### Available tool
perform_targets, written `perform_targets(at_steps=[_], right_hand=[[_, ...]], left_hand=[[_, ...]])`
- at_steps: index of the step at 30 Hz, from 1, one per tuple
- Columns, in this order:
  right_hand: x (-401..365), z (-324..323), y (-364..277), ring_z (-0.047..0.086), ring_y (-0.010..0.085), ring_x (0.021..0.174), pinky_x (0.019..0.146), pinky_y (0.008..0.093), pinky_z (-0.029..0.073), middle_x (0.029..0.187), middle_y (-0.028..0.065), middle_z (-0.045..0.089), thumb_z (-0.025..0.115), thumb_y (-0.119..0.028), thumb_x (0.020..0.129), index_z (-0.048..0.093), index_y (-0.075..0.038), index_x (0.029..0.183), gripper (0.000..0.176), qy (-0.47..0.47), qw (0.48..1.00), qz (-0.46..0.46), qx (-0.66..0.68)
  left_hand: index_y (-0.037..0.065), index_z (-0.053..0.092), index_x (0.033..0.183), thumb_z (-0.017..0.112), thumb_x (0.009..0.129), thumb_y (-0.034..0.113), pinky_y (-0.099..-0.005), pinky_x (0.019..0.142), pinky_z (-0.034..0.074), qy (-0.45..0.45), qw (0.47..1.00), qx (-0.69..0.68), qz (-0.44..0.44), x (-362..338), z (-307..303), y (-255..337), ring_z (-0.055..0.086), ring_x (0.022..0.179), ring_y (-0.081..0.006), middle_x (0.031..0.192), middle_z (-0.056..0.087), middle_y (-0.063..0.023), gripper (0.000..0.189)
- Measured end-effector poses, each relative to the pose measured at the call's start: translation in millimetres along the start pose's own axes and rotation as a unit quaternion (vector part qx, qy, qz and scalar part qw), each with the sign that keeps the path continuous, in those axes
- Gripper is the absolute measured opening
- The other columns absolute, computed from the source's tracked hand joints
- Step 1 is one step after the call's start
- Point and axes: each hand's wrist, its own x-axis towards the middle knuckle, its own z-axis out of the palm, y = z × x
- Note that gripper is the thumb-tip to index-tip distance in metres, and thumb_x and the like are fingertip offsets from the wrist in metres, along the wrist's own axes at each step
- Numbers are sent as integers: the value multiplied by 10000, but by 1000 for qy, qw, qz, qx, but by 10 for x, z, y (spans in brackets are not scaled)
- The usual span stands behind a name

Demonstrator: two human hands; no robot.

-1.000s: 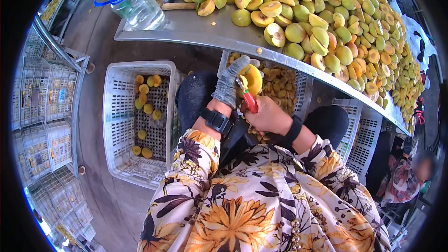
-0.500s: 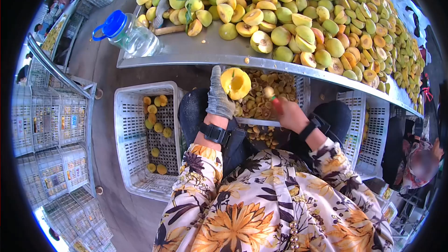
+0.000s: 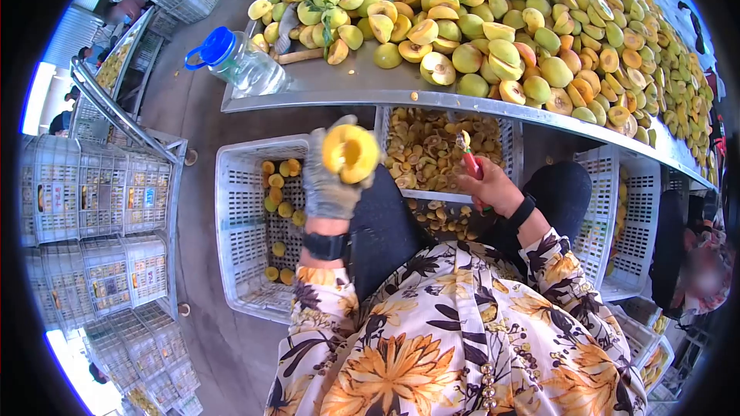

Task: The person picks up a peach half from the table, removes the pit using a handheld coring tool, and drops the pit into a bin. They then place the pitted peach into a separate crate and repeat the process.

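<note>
My left hand, in a grey glove, is closed on a yellow peach half with a hollow in its middle. It is over the right side of a white crate with several peach halves in it. My right hand, bare, is closed round the red handle of a small pitting tool. The tool points up, and a pale bit shows at its tip, too small to name. Below the tool stands a crate full of pits and scraps.
Ahead is a metal table heaped with peach halves. A blue-capped water bottle and a wooden handle lie at its left. Stacked crates stand left, more crates right. Another person is at far right.
My left hand has moved left with the peach half, away from the scrap crate to above the white crate. My right hand has moved slightly right, and its tool tip now points more upward.
</note>
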Motion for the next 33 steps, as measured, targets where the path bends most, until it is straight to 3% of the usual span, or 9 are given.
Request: perform_targets(at_steps=[2,5,8,11,16,18,22,27,33], right_hand=[[-12,16,33,486,136,427,378,274,405,656,76,520,625,-221,786,438,-11,957,329,35,997,13,-67],[73,-40,298,555,244,520,485,349,456,675,142,557,632,-234,745,478,-15,899,309,98,968,-24,-230],[19,45,391,569,372,706,635,430,454,731,209,575,606,-209,724,513,-28,818,225,167,903,-120,-378],[-85,86,339,572,359,672,589,433,451,692,182,575,579,-152,745,501,-50,805,142,186,864,-235,-405],[-281,229,104,588,338,651,571,440,455,682,170,588,567,-121,752,489,-63,891,169,184,861,-240,-409],[-388,293,-78,592,335,633,568,426,463,656,170,591,576,-123,753,505,-73,956,221,202,846,-242,-429],[-565,295,-353,587,312,632,540,406,463,695,149,577,544,-58,739,493,-69,945,212,225,819,-315,-424],[-595,216,-426,589,297,616,520,383,468,695,125,566,546,-58,721,480,-54,941,230,241,814,-306,-430],[-562,231,-506,603,248,620,512,338,477,705,85,556,534,-80,736,470,-52,968,242,237,781,-247,-521]], left_hand=[[58,521,1090,428,847,511,-249,320,435,78,996,22,34,-261,-117,297,624,602,-259,821,620,-129,523],[53,548,1091,526,827,402,-270,559,502,155,966,161,133,-706,-770,641,612,725,-226,876,621,-117,438],[39,596,1042,617,794,264,-260,795,452,308,807,463,197,-1261,-1023,849,563,897,-177,993,596,-89,336],[24,581,1072,618,793,189,-252,798,453,349,845,360,187,-1528,-661,822,552,926,-159,1076,569,-88,326],[12,467,1209,643,782,262,-248,738,492,89,856,446,247,-1081,-152,339,552,928,-164,1116,531,-143,525],[22,447,1224,666,763,122,-245,836,449,7,912,378,158,-843,171,161,532,986,-149,1145,529,-94,519],[15,347,1293,649,782,124,-226,756,485,-125,925,349,86,-379,486,-275,543,942,-156,1167,490,-140,604],[15,478,1198,594,823,110,-261,899,409,-137,937,321,18,-42,652,-566,543,975,-152,1110,555,-86,404],[7,506,1170,556,833,41,-241,786,474,-55,938,342,7,149,821,-732,542,955,-132,1099,563,-72,342]])
